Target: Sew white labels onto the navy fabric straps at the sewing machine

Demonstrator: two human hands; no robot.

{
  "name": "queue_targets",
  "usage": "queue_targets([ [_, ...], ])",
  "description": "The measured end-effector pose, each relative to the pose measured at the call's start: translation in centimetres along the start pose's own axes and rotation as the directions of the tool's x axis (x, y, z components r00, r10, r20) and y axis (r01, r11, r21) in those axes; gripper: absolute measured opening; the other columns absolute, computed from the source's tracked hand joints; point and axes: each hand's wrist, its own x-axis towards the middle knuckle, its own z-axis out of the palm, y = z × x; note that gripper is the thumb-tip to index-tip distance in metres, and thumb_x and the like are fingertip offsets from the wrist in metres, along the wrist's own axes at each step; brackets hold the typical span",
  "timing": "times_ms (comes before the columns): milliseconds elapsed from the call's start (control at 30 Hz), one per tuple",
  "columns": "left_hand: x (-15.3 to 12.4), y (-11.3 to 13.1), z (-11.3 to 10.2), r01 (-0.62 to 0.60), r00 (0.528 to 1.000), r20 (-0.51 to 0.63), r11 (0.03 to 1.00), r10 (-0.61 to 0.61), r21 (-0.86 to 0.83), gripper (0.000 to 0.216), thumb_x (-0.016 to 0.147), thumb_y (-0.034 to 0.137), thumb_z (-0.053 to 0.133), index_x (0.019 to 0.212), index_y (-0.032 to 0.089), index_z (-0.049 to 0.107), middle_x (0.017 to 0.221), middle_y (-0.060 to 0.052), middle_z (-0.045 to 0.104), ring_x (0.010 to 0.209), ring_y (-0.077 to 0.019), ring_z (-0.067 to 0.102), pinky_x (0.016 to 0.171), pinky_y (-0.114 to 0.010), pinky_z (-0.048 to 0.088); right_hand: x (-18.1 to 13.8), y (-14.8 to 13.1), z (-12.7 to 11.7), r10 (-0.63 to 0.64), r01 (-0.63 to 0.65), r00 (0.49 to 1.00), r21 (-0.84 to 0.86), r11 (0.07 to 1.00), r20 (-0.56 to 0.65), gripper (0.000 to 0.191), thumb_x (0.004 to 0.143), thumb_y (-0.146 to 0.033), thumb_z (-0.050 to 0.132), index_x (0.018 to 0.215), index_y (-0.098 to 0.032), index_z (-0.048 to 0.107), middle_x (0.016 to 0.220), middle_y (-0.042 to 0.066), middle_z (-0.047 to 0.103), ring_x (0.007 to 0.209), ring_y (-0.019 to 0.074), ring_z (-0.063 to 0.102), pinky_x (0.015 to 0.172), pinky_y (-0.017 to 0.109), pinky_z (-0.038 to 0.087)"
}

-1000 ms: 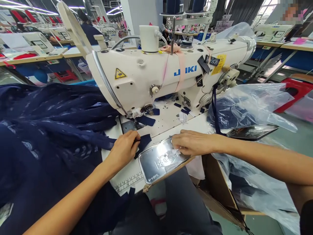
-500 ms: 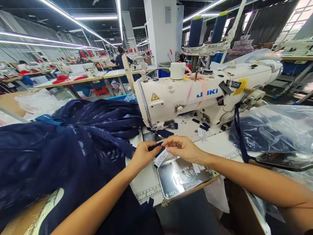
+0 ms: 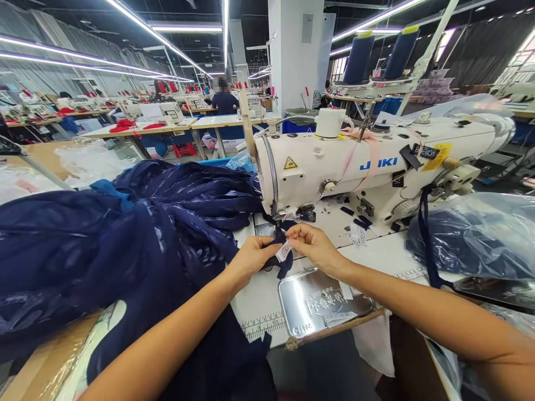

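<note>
Right hand (image 3: 313,249) has left the metal tray (image 3: 301,305); it pinches a label (image 3: 284,252) beside left hand (image 3: 251,256), which grips navy cloth (image 3: 285,269).

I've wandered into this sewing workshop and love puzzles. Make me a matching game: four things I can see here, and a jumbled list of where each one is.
Things
1. white label
2. shiny metal plate
3. pair of thread cones
4. heap of navy cloth

Places
A. piled to the left of the sewing machine
B. standing high up behind the machine
C. between the fingers of the left hand and right hand
D. at the front edge of the table

Pairs: 1-C, 2-D, 3-B, 4-A
</note>
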Motion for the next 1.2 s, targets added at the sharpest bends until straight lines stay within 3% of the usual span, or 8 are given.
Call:
queue_targets([
  [200,-0.3,0.2,0.2,-0.074,0.997,-0.025,0.997,0.075,0.018,0.037,0.060,0.049,0.065,0.059,0.013,0.057,0.050,0.003,0.047,0.045,-0.0064,0.037,0.045,-0.021,0.026,-0.3,-0.3,0.3,-0.153,0.138,0.985,-0.162,0.977,-0.079,0.013,0.068,-0.023,0.053,0.081,-0.019,0.053,0.067,-0.003,0.052,0.059,0.0099,0.046,0.058,0.025,0.039],
  [400,-0.5,0.3,0.6,-0.077,0.995,-0.053,0.996,0.079,0.040,0.034,0.058,0.044,0.069,0.071,0.013,0.065,0.052,0.004,0.050,0.046,-0.0065,0.036,0.046,-0.021,0.024,-0.6,-0.8,0.5,-0.186,0.159,0.974,-0.196,0.968,-0.126,0.017,0.068,-0.024,0.053,0.085,-0.019,0.054,0.070,-0.002,0.052,0.059,0.0100,0.045,0.059,0.026,0.040],
  [500,-0.4,0.2,0.5,-0.079,0.996,-0.047,0.997,0.080,0.021,0.032,0.058,0.043,0.069,0.070,0.013,0.067,0.056,0.001,0.055,0.051,-0.0085,0.041,0.050,-0.022,0.028,-0.5,-0.7,0.2,-0.128,0.112,0.986,-0.145,0.983,-0.104,0.019,0.068,-0.027,0.056,0.085,-0.018,0.056,0.072,-0.001,0.053,0.058,0.0099,0.045,0.059,0.026,0.039],
  [667,-0.2,0.3,0.2,-0.062,0.998,0.015,0.998,0.062,-0.004,0.032,0.058,0.043,0.069,0.067,0.013,0.067,0.059,0.000,0.059,0.055,-0.0096,0.045,0.054,-0.023,0.031,-0.2,-0.8,-0.3,0.046,-0.045,0.995,-0.010,0.999,0.089,0.020,0.067,-0.036,0.059,0.068,-0.016,0.057,0.056,-0.004,0.047,0.053,0.0091,0.042,0.054,0.025,0.036],
  [833,-0.2,0.4,0.1,-0.015,0.999,0.030,0.997,0.017,-0.073,0.040,0.060,0.052,0.064,0.052,0.013,0.057,0.048,0.002,0.050,0.045,-0.0073,0.039,0.047,-0.022,0.027,0.1,-1.1,-0.3,0.034,-0.031,0.995,-0.032,0.999,0.099,0.024,0.066,-0.039,0.062,0.062,-0.016,0.054,0.051,-0.006,0.043,0.048,0.0075,0.038,0.048,0.022,0.031],
  [1033,-0.4,0.6,0.2,-0.037,0.998,-0.055,0.996,0.033,-0.082,0.036,0.055,0.047,0.070,0.059,0.013,0.062,0.052,0.002,0.052,0.048,-0.0072,0.040,0.048,-0.021,0.027,0.5,-1.3,-0.2,0.043,-0.033,0.995,-0.108,0.994,0.093,0.031,0.066,-0.043,0.062,0.056,-0.017,0.049,0.047,-0.007,0.039,0.046,0.0069,0.033,0.045,0.022,0.025],
  [1200,-0.6,0.6,0.4,-0.066,0.995,-0.077,0.997,0.063,-0.034,0.032,0.051,0.041,0.074,0.065,0.013,0.067,0.055,0.002,0.055,0.050,-0.0075,0.040,0.049,-0.021,0.027,0.6,-1.4,-0.3,0.044,-0.037,0.995,-0.080,0.996,0.086,0.021,0.066,-0.036,0.061,0.062,-0.017,0.054,0.051,-0.006,0.043,0.047,0.0071,0.037,0.046,0.022,0.028],
])
